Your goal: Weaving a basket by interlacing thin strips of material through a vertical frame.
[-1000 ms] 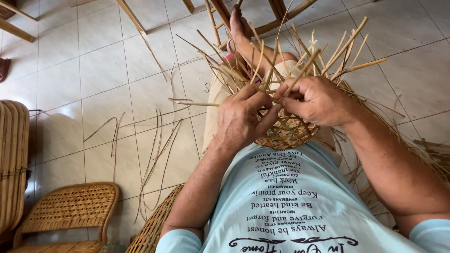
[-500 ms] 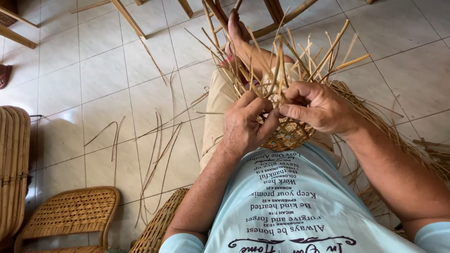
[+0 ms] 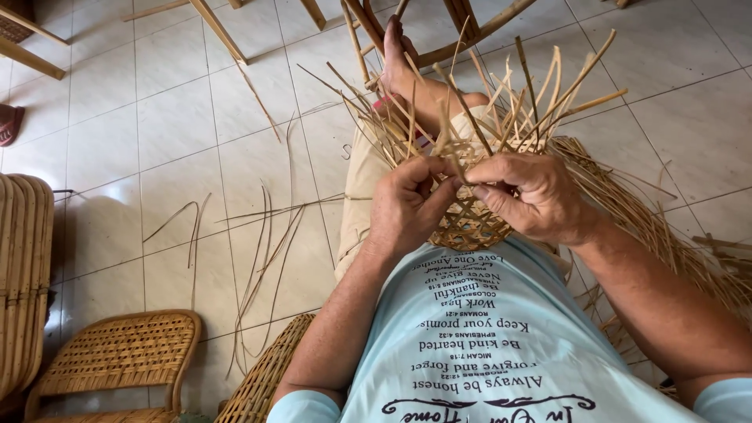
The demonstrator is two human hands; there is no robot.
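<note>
A small half-woven rattan basket (image 3: 470,223) rests on my lap against my light blue shirt, with many loose strips (image 3: 517,102) sticking up and outward from its rim. My left hand (image 3: 403,207) grips the basket's left rim, thumb and fingers pinching strips. My right hand (image 3: 533,196) holds the right rim and pinches a strip near the centre, close to the left thumb. My bare foot (image 3: 399,63) lies stretched out beyond the basket.
Loose rattan strips (image 3: 266,243) lie scattered on the white tiled floor to the left. A woven rattan chair seat (image 3: 117,356) and a curved rattan piece (image 3: 23,274) stand at lower left. A pile of strips (image 3: 666,227) lies on my right. Wooden furniture legs (image 3: 219,31) cross the top.
Both hands have shifted slightly along the rim while working the strips; the upright strips have swung and spread differently. The basket stays on my lap.
</note>
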